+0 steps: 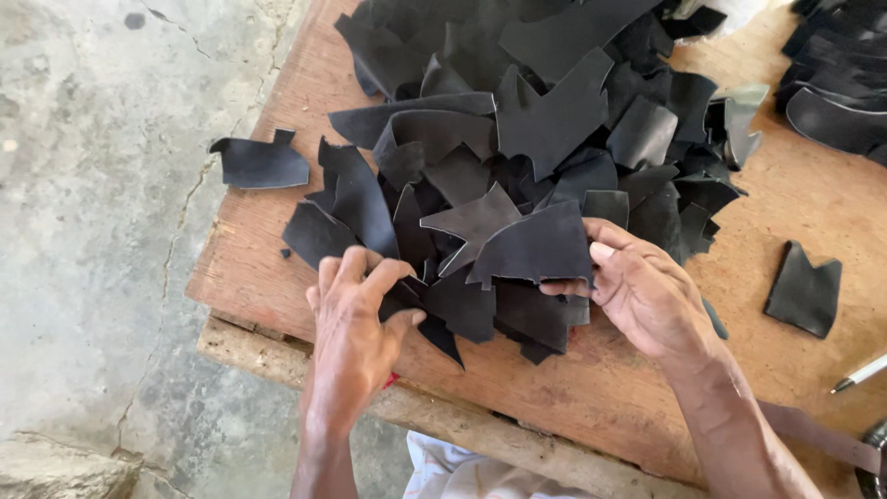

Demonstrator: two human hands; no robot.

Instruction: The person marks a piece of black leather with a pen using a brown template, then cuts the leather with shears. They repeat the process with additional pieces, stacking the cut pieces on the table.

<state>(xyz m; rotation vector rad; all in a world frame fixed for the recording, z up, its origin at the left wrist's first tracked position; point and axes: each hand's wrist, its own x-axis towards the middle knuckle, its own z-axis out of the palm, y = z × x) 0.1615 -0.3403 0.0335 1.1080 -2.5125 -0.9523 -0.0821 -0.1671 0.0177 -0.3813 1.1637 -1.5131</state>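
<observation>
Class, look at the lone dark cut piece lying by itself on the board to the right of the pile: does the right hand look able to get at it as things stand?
Probably yes. The lone piece lies flat on the bare board with nothing over it, but the right hand is pinching a cut piece and would need freeing.

You had two bare hands at work, the left hand (356, 319) and the right hand (642, 291). One heap of black cut leather pieces (536, 139), too many to count, lay on one worn wooden table (813, 203), plus one white pen (859, 373).
</observation>
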